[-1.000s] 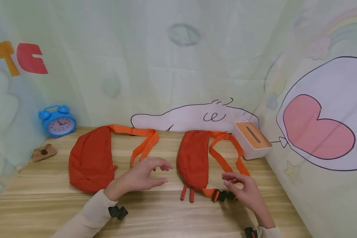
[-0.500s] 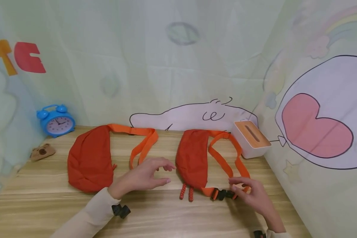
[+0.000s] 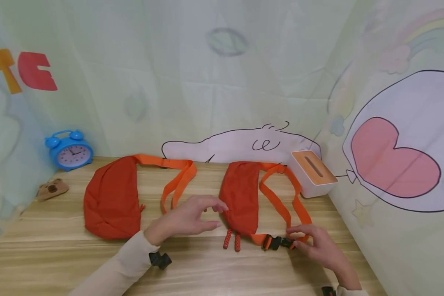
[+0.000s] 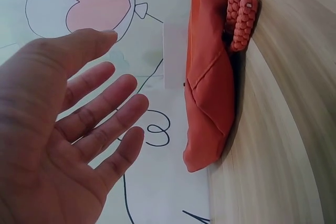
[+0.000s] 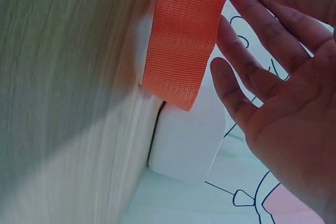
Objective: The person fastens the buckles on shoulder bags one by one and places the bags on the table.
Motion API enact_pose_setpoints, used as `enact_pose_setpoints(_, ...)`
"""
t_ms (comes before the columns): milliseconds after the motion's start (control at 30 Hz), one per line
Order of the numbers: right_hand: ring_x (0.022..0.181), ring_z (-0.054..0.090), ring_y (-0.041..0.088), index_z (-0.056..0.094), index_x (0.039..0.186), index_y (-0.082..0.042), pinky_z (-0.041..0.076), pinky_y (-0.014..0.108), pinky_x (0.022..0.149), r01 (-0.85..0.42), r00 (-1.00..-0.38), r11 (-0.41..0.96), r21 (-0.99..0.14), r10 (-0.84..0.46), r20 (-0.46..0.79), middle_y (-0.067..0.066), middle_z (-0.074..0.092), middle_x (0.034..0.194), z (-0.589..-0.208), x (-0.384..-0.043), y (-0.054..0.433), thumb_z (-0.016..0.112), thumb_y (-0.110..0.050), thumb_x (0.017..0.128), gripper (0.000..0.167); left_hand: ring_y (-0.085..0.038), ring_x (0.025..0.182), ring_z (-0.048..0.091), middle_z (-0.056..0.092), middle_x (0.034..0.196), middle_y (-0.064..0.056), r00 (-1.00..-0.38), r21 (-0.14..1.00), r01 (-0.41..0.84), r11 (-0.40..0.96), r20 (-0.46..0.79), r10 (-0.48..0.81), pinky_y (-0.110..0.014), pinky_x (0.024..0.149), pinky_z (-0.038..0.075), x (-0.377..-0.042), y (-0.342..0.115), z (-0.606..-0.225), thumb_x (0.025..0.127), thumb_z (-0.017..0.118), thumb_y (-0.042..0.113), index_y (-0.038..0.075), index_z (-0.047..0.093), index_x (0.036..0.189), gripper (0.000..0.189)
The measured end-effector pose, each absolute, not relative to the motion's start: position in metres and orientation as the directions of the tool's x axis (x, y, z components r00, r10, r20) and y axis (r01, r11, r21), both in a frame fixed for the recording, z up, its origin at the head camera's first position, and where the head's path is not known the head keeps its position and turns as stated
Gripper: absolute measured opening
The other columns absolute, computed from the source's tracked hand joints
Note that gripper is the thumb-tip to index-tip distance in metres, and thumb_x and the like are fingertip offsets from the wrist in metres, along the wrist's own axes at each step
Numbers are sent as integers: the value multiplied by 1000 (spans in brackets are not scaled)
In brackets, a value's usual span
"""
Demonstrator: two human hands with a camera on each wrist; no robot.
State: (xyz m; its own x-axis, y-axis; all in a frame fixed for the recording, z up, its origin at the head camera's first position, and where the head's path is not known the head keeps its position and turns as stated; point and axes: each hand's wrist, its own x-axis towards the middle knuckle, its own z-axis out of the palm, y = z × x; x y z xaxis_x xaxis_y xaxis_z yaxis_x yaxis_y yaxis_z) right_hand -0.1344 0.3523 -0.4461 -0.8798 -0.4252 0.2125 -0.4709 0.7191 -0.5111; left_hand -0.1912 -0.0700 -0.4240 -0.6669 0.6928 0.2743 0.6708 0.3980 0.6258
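Right bag [image 3: 240, 197] lies with strap [image 3: 302, 210] looped, seemingly because its buckle [image 3: 274, 242] is clipped; left hand [image 3: 192, 218] spread, empty, beside it; right hand [image 3: 322, 247] near the buckle, fingers apart, touch unclear.

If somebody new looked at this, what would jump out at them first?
Most likely the larger red bag lying left of centre and the smaller red bag in the middle, with the left hand near it and the right hand close to its black buckle. Next might come the blue alarm clock at the back left and the big pink heart on the right wall.
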Motion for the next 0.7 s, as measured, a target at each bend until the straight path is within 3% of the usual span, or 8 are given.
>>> enact_pose_setpoints(167, 108, 71, 4, 81, 117, -17, 58, 30, 89, -522, -851, 708, -477, -466, 240, -6, 83, 111, -447, -135, 355, 85, 0, 85, 37, -20, 111, 72, 78, 122, -5, -642, 628, 687, 365, 289, 711, -33, 100, 60, -193, -63, -424, 96, 82, 18, 10, 72, 132, 39)
enact_pose_setpoints(433, 121, 66, 20, 79, 123, -28, 55, 35, 103, -615, -785, 675, -407, -576, 230, -1, 78, 129, -448, -136, 355, 73, 24, 75, 70, -25, 115, 72, 77, 128, -6, -618, 650, 680, 340, 258, 743, -40, 103, 60, -192, -47, -426, 98, 80, 19, 13, 72, 132, 36)
enact_pose_setpoints(600, 125, 59, 27, 79, 121, -29, 36, 47, 108, -581, -811, 703, -409, -544, 216, -5, 77, 129, -453, -136, 356, 69, 26, 74, 73, -23, 118, 71, 76, 131, -4, -609, 649, 676, 350, 224, 761, -46, 105, 58, -191, -40, -425, 99, 79, 23, 16, 71, 133, 35)
enact_pose_setpoints(700, 124, 57, 25, 78, 119, -29, 29, 43, 106, -575, -816, 700, -424, -528, 235, -8, 77, 127, -458, -138, 358, 70, 27, 74, 72, -22, 117, 70, 76, 132, -4, -602, 644, 680, 350, 218, 768, -45, 106, 57, -190, -37, -425, 100, 78, 24, 15, 71, 133, 35)
